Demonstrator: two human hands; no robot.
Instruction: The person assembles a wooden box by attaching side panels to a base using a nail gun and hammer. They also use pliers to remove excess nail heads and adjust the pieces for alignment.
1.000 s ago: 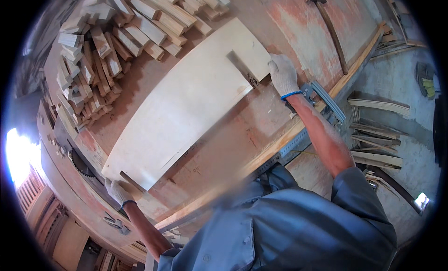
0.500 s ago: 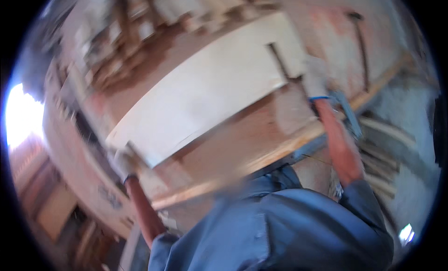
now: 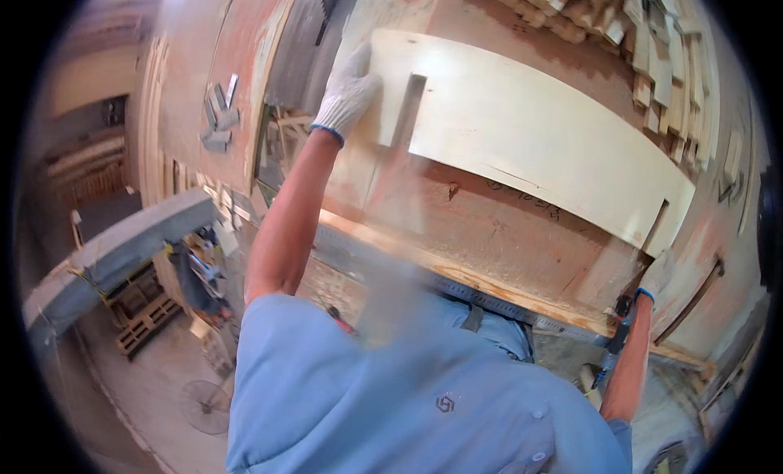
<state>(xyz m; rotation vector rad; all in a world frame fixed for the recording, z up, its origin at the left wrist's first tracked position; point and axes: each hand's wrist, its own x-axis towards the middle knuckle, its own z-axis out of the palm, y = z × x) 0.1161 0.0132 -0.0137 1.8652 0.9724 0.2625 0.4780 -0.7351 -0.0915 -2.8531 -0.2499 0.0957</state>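
A long, pale plywood panel (image 3: 522, 119) with a curved far edge lies across the bench. Two narrow notches cut into it from the near side, one by each end. My left hand (image 3: 349, 95), in a white knitted glove, is closed around the panel's left end, the thumb nearer the notch. At the lower right corner my right hand (image 3: 659, 274), gloved the same way, holds the edge; its fingertips are partly hidden. Beside my right wrist a blue and black tool (image 3: 613, 343) hangs at the bench edge, partly behind the forearm.
The worn reddish bench top (image 3: 489, 229) has a metal rule (image 3: 497, 301) along its front edge. Wood strips (image 3: 673, 74) are piled at the far right. Several grey blocks (image 3: 218, 119) sit on a board at left. A grey beam (image 3: 122, 241) and a fan (image 3: 205, 405) are lower left.
My view has turned, so the panel now slopes down to the right rather than up, and the strip pile shows at far right. Both hands stay at the panel's ends.
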